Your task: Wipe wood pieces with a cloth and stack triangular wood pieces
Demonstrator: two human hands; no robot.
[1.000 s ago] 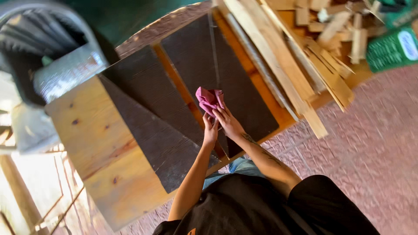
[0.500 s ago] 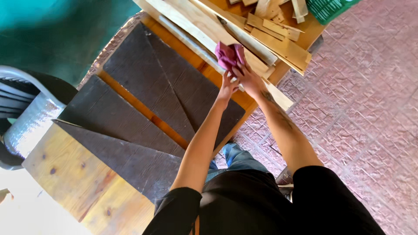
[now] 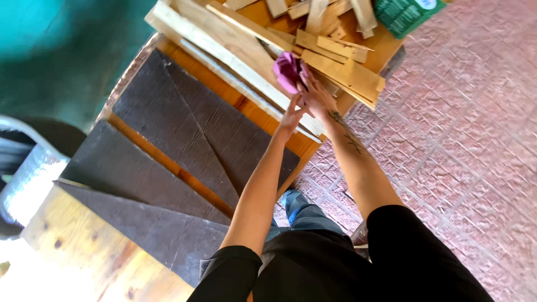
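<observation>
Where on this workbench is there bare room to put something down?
The dark triangular panels lie flat with bare tops, left of both hands. The pale plank at lower left is bare too. The far end is crowded with stacked wood strips and a green package.

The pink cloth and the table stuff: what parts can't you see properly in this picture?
- Pink cloth, head view: bunched up, and the right hand covers one side.
- Left hand: its fingers blur against the right hand, so its grip is unclear.
- Green package: cut off by the top edge.
- Wood strips: the pile runs past the top edge.
- Grey chair: cut off at the left edge, partly washed out by glare.
</observation>
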